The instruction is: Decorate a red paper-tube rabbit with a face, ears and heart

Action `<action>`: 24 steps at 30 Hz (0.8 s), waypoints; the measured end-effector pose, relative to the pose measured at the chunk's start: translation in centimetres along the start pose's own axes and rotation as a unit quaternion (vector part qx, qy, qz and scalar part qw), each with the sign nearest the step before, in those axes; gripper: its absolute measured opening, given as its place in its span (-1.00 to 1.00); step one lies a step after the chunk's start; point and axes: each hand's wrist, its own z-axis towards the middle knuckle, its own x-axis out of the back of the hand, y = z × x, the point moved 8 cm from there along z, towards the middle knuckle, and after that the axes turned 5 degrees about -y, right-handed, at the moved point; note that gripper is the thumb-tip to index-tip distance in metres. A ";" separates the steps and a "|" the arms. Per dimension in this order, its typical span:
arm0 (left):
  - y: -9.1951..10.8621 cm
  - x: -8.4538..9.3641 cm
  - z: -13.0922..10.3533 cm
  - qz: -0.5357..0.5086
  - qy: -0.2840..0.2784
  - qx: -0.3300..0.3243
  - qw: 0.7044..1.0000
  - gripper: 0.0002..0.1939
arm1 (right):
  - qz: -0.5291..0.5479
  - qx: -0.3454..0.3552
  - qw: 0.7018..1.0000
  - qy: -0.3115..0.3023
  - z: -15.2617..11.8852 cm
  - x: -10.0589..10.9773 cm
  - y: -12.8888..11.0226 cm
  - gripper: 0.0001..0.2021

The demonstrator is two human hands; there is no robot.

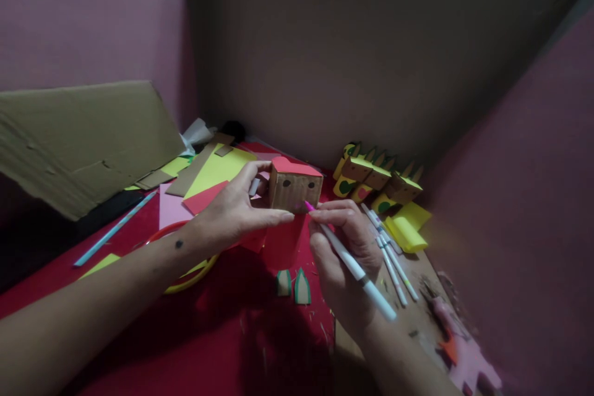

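A small brown cardboard box (pixel 295 195) with a red paper top and two dark dots on its front is held at its left side by my left hand (pixel 241 201). Below it is a red paper piece (pixel 282 242), partly blending with the red surface. My right hand (pixel 346 247) grips a white marker (pixel 346 255), whose pink tip is at the lower right of the box's front. Two small pointed cardboard pieces with green edges (pixel 302 288) lie below the box.
Several yellow paper figures with cardboard heads (pixel 371 174) stand at the back right, near white markers (pixel 394 263) and yellow paper (pixel 408 229). At left are a cardboard sheet (pixel 93 136), coloured papers (pixel 218 170), a yellow-rimmed round object (pixel 199 272) and a blue stick (pixel 115 229).
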 end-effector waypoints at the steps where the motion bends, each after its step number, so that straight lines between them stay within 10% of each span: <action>1: 0.0 0.0 0.0 0.001 -0.001 -0.003 1.000 -0.20 | 0.001 0.000 1.000 0.000 0.0 0.0 0.0 -0.80; 24: -0.3 0.1 0.2 -0.002 0.005 -0.013 1.000 -0.20 | -0.007 0.008 1.000 -0.007 0.0 -0.2 -0.2 -0.80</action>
